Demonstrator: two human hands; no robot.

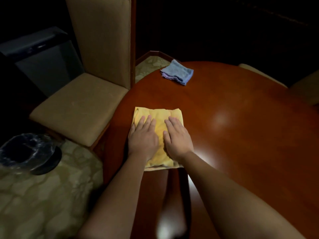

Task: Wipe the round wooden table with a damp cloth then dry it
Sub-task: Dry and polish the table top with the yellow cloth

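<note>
A folded yellow cloth (159,118) lies flat on the round wooden table (233,135), close to the table's left edge. Both hands rest on top of the cloth, palms down and side by side. The left hand (143,137) covers the cloth's left half, its fingers spread a little and laid flat, the little finger reaching the cloth's left border. The right hand (177,138) covers the right half, fingers straight and close together, thumb tucked toward the middle of the cloth. Neither hand pinches or bunches the fabric; both lie open upon it. A strip of bare yellow shows between the two hands, and the cloth's far edge lies beyond the fingertips.

Farther across the table from the yellow cloth, near the table's far left rim, sits a folded blue cloth (177,74), well apart from the hands. The polished tabletop shows pale glare to the right of the yellow cloth.

Left of the table, just beside its edge, stands a tan upholstered chair (81,109) with a tall back. Left of the chair, on the patterned carpet (51,195), stands a dark bin lined with a clear plastic bag (25,150).
</note>
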